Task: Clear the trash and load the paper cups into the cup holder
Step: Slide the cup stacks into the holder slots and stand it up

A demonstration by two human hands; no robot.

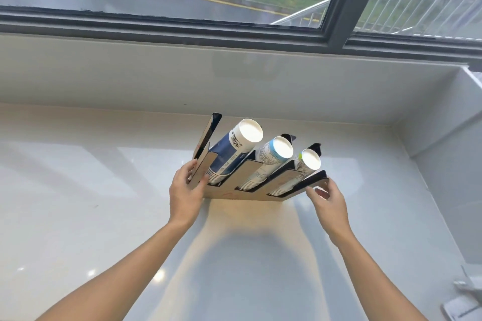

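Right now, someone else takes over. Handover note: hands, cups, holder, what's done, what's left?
Left hand: gripping the left end of the cup holder, thumb on its front panel.
Right hand: fingers at the holder's right end; full grip not clear.
Holder: on the white counter below the window, three slots, all filled.
Cups: dark blue stack in the left slot, light blue stack in the middle, green-marked stack on the right.
Done: cups loaded.
Left: settle the holder in place, let go. No trash is visible on the counter near the holder.
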